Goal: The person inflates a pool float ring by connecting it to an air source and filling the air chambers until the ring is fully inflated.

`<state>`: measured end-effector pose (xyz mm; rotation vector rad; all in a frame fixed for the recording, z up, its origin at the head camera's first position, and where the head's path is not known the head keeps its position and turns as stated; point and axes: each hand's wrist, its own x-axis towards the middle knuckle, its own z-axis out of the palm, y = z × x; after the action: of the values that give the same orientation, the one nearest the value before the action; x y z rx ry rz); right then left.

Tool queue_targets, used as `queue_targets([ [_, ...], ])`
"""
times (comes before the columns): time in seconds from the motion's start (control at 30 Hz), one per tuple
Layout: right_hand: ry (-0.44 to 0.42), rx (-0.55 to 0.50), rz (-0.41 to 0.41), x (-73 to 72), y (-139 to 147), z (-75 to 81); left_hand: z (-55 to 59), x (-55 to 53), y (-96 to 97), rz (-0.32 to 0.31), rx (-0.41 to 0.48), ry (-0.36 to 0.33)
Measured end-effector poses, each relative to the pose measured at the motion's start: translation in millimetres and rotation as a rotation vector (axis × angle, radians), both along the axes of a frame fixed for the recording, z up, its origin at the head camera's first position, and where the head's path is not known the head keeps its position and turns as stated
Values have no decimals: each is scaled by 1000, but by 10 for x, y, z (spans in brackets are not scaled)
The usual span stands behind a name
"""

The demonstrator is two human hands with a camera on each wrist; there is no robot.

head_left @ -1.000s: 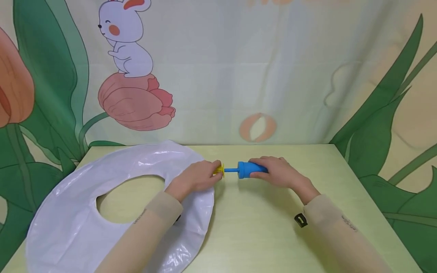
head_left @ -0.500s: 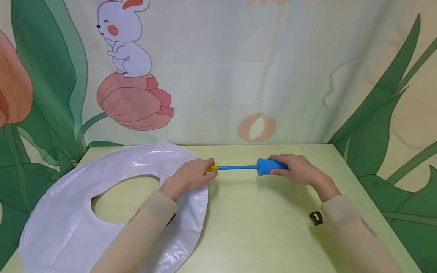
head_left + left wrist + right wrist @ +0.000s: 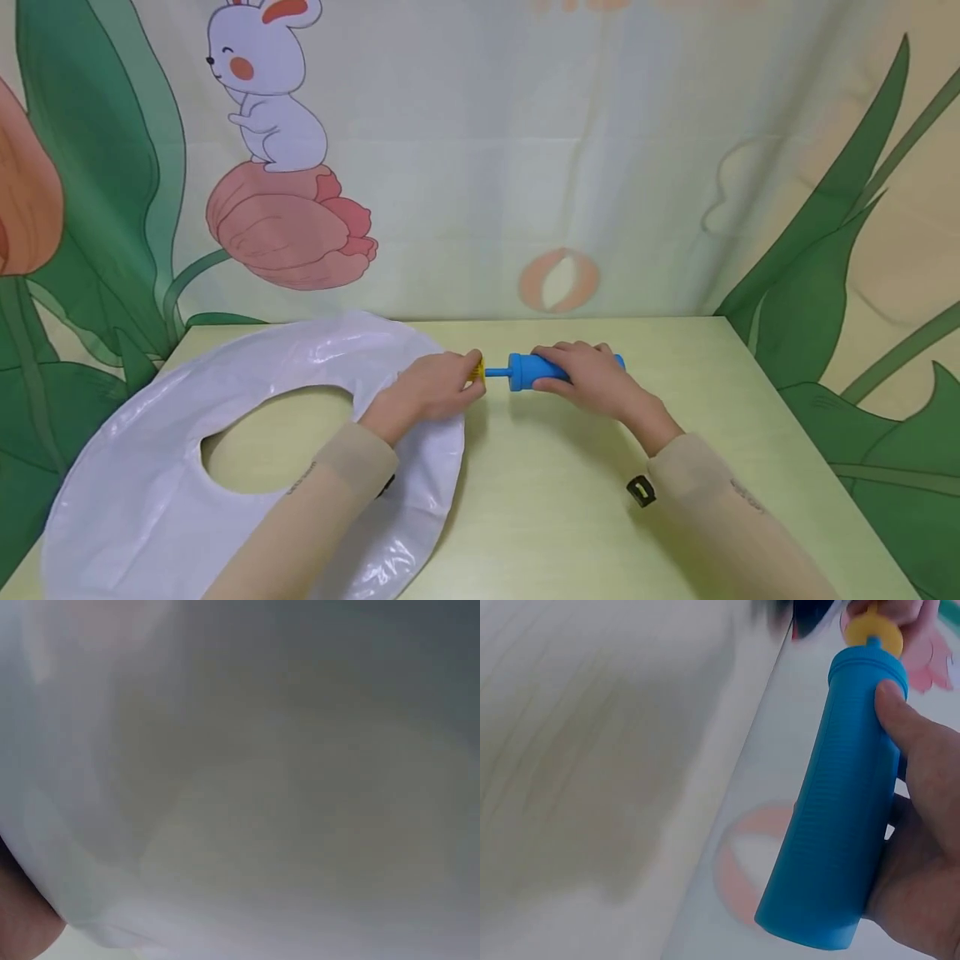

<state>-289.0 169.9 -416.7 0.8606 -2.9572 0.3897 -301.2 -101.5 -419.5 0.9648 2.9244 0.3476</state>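
Observation:
A blue hand pump (image 3: 528,372) lies level between my two hands above the table. My right hand (image 3: 592,379) grips its barrel, fingers and thumb wrapped round it; the ribbed barrel fills the middle of the right wrist view. With my left hand (image 3: 435,385) I pinch the yellow end piece (image 3: 477,369). A short length of blue rod shows between that piece and the barrel. Beneath my left forearm lies a large white, partly puffed-up swim ring (image 3: 142,467), its surface creased and shiny. In the left wrist view the ring's pale surface (image 3: 262,802) fills nearly everything, blurred.
The pale green table (image 3: 540,517) spreads under both arms, with its far edge against a printed curtain (image 3: 465,167). The ring covers the table's left side. A small black buckle (image 3: 641,491) hangs by the right sleeve.
The barrel first moved right, drawing out a long stretch of rod, then came back left until little rod shows. Both hands have kept their hold; the left hand shifted only slightly.

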Motion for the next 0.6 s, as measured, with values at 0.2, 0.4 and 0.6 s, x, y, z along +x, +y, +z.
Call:
queue_targets([
  [0.2,-24,18,23,8,-215,43,-36,19,-11,4,41,-14],
  [0.4,-41,9,10,-33,-34,33,-66,16,-169,47,89,1],
  [0.6,-99,-41,-22,-91,365,41,-54,-25,-295,50,115,-14],
])
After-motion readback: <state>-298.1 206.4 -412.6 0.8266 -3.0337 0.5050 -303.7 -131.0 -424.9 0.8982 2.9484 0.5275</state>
